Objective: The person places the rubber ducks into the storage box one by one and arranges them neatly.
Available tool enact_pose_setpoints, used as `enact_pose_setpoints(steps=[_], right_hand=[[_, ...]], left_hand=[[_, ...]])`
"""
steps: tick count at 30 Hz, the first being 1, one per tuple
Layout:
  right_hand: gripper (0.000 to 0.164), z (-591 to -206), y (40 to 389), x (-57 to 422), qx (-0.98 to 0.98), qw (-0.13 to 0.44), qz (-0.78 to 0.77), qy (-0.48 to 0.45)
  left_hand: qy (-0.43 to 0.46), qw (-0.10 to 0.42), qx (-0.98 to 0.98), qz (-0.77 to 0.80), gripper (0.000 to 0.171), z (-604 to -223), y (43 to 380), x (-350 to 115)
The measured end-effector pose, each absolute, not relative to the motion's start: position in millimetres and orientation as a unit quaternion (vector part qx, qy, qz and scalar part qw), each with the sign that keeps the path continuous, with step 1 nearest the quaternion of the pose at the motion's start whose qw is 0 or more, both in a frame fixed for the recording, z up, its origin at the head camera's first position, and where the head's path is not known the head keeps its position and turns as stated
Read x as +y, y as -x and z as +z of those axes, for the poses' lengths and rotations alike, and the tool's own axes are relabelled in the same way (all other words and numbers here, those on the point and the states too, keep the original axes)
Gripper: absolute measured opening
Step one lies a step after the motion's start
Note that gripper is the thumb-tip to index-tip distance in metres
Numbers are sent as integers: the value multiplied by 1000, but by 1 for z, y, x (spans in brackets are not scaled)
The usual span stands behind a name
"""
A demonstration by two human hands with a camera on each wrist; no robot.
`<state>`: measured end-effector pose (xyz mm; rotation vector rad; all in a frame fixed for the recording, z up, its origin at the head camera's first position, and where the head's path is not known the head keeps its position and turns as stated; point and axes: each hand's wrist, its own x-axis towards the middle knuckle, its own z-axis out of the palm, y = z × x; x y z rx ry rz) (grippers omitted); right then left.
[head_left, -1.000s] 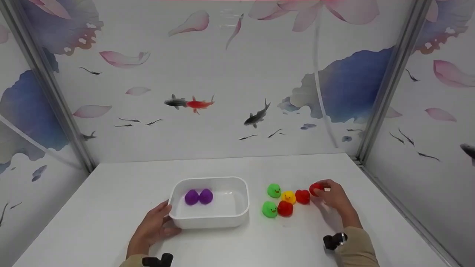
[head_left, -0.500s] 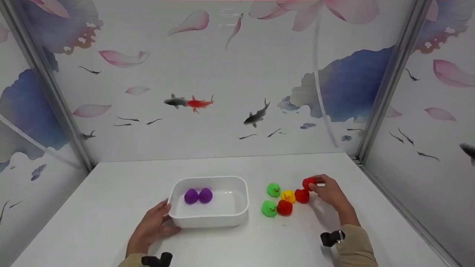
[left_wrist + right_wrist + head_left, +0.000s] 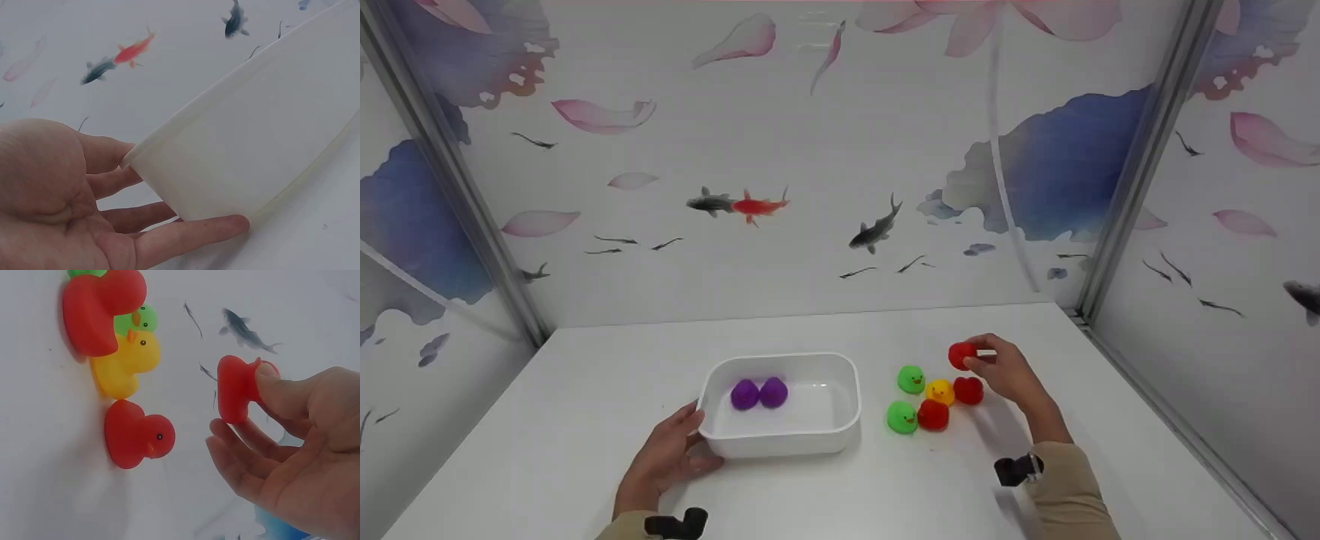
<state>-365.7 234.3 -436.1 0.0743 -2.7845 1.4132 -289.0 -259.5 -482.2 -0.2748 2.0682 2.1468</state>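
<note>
- Pinching the held red duck [image 3: 961, 356] between thumb and fingers, the right hand [image 3: 1008, 373] is making a narrow grip, with its lower fingers curving beside the toy.
- That duck is hanging in the air over the white table [image 3: 840, 499], to the right of the white box [image 3: 784, 446] and above the loose group; in the right wrist view it is showing well apart from the tabletop.
- Spreading wide at the left end of the box, the left hand [image 3: 671, 451] is touching its corner: one digit is meeting the rim, another is lying nearly straight along the near wall.
- Inside the box, two purple toys [image 3: 759, 394] are sitting side by side in the left half.
- On the table right of the box, a far green duck [image 3: 911, 379] and a near green duck [image 3: 902, 418] are standing on the group's left side.
- A yellow duck [image 3: 940, 392] is standing in the middle, a near red duck [image 3: 933, 415] is resting close in front of it, and a right-hand red duck [image 3: 968, 390] is sitting just beside it.
- Tan sleeves [image 3: 1069, 484] are covering both forearms, and black devices [image 3: 1016, 470] are sitting at the wrists.
- Behind the table, a white panel [image 3: 780, 285] is showing painted fish and pink petals.
</note>
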Motion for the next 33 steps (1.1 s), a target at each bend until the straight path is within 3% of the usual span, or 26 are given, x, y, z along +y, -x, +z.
enact_pose_setpoints(steps=[33], right_hand=[[32, -383, 384, 113, -878, 27, 445, -174]], left_hand=[[92, 62, 690, 715, 57, -479, 286, -258]])
